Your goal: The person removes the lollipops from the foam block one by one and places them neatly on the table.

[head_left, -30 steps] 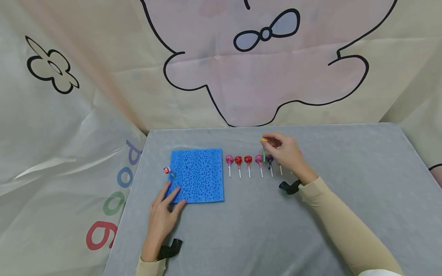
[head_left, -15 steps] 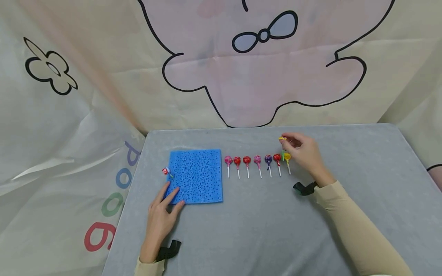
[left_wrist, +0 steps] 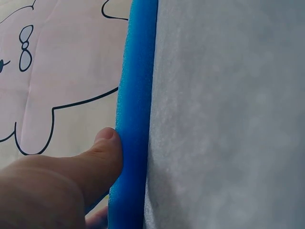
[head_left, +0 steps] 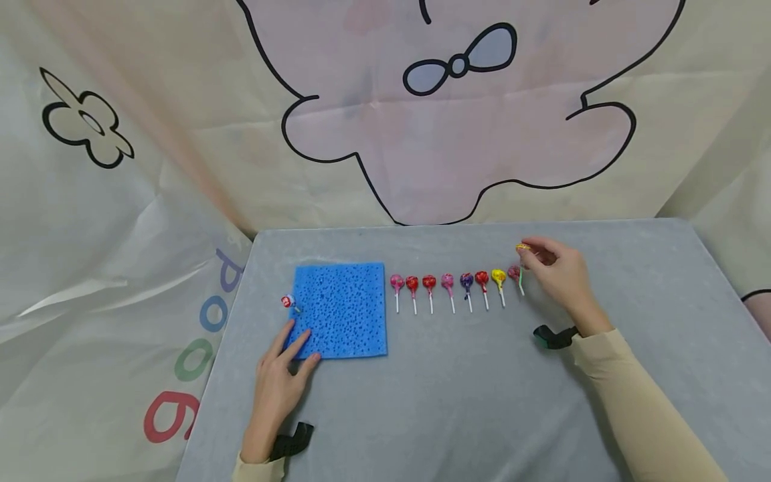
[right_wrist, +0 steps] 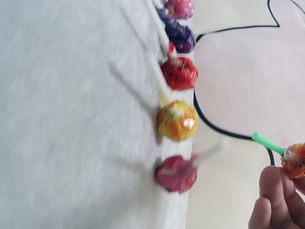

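My left hand (head_left: 278, 385) rests on the near left corner of a blue foam block (head_left: 346, 311), fingers straight and spread. In the left wrist view its thumb (left_wrist: 107, 152) touches the side of the foam. A lollipop with a red and white wrapper (head_left: 286, 301) is at the block's left edge. My right hand (head_left: 560, 278) pinches another lollipop (right_wrist: 294, 161) by its yellow-orange head, its green stick hanging down. That hand is above the right end of a row of lollipops, beside a dark pink lollipop (head_left: 514, 272) and a yellow lollipop (head_left: 498, 276).
The row runs leftward through a red lollipop (head_left: 482, 278), a purple lollipop (head_left: 466, 280) and several pink and red ones, white sticks toward me. All lie on a grey cloth-covered table (head_left: 458, 402). A printed curtain (head_left: 421, 134) hangs behind the far edge.
My right hand has moved to the right along the row with the green-stick lollipop, uncovering the lollipops at the right end. My left hand stays on the foam block.
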`<state>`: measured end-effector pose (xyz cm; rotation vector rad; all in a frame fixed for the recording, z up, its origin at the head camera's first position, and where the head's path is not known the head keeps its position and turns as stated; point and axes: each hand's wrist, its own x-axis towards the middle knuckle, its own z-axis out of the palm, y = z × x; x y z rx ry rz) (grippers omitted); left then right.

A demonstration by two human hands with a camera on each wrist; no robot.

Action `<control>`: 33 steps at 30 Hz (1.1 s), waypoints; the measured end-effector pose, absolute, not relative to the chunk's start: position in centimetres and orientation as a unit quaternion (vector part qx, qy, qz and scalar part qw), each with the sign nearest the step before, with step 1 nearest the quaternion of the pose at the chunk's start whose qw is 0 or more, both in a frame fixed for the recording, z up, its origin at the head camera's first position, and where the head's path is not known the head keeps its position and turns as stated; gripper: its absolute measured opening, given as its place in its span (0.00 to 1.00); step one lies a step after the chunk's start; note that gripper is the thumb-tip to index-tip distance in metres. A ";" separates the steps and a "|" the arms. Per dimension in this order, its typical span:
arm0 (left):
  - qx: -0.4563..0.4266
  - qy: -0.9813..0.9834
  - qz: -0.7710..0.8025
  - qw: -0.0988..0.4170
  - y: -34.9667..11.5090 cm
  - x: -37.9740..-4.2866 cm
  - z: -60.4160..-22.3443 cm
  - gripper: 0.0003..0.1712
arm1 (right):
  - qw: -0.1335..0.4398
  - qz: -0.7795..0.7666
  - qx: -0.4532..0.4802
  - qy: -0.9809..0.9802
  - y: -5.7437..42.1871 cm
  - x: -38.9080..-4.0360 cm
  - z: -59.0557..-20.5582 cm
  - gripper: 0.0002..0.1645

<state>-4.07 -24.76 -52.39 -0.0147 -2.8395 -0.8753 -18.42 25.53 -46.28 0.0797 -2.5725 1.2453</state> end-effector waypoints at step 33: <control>-0.008 -0.953 -0.288 0.089 -24.8 -4.0 -52.4 0.31 | 0.069 0.346 0.008 -0.936 30.4 -18.6 -49.0 0.19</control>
